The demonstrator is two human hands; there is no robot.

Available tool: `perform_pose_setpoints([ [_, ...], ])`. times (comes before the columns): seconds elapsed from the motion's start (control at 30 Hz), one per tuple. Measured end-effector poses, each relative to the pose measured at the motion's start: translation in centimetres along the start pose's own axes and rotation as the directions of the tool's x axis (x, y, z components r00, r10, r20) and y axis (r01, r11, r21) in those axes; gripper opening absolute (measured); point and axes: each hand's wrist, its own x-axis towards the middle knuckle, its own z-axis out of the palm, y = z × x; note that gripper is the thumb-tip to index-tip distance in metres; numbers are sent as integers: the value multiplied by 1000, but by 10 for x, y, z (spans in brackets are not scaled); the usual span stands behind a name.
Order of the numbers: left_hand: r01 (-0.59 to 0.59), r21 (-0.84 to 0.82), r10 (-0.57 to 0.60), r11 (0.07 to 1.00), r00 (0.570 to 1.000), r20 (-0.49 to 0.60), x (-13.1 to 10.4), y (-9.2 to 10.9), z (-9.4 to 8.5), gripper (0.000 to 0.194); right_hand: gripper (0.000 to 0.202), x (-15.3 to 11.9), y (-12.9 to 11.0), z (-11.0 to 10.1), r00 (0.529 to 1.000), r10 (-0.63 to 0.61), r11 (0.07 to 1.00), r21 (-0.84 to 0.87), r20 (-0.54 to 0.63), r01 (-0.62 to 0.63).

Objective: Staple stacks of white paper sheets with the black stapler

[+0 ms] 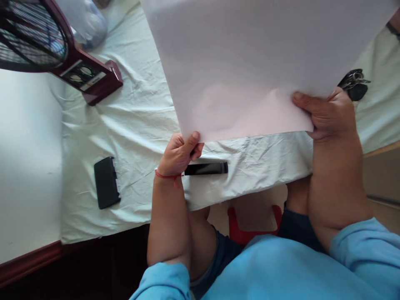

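Observation:
A large sheet of white paper (pixel 250 62) is held up in front of me, its far edge running out of the top of the view. My left hand (pixel 181 152) pinches its near left corner, thumb on top. My right hand (pixel 331 110) grips the near right corner, with the thumb lying on the upper face and the fingers hidden underneath. Below the paper, close to my left wrist, a narrow black object with a glossy top (pixel 206 168) lies on the cloth-covered table. The paper looks slightly buckled near its lower edge.
A pale cloth (pixel 140 104) covers the table. At the upper left stands a dark red fan-like object (pixel 93 79) beside a clear plastic bag (pixel 89 25). A flat black case (pixel 106 183) lies left. Keys (pixel 356 83) sit right. Below is a red stool (pixel 250 234).

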Motion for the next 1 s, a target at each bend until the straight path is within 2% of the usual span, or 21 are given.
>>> perform_pose_setpoints([
  [0.07,-1,25,2,1000,1000,-25,-2,0,-2,86,81,-1,0,0,999,49,999,-5,2,-49],
  [0.2,30,67,-19,997,985,-171,-14,-5,-9,73,77,-2,-2,0,991,135,991,-7,-3,-135],
  [0.3,71,244,-18,967,977,-213,-33,-10,-12,47,63,-4,-6,-1,980,192,980,-67,47,-189],
  [0.37,51,392,45,918,971,-233,-46,-13,-11,29,56,-6,-9,-1,973,221,972,-95,71,-214],
  [0.5,-7,548,191,837,941,-280,-61,-18,-9,20,52,-5,-11,-3,972,222,973,-87,78,-216],
  [0.67,-63,562,202,825,961,-188,-70,-10,-14,28,52,-2,-9,-7,972,222,972,-92,74,-215],
  [0.8,-178,607,191,775,981,43,-77,2,-17,39,47,-3,-11,-5,972,223,973,-74,70,-218],
  [0.9,-207,635,112,744,976,187,-79,6,-18,31,42,-4,-10,-4,975,208,977,-59,80,-204],
  [1.0,-213,648,103,731,974,204,-78,6,-23,24,35,-3,-7,-7,969,219,973,-106,114,-207],
])
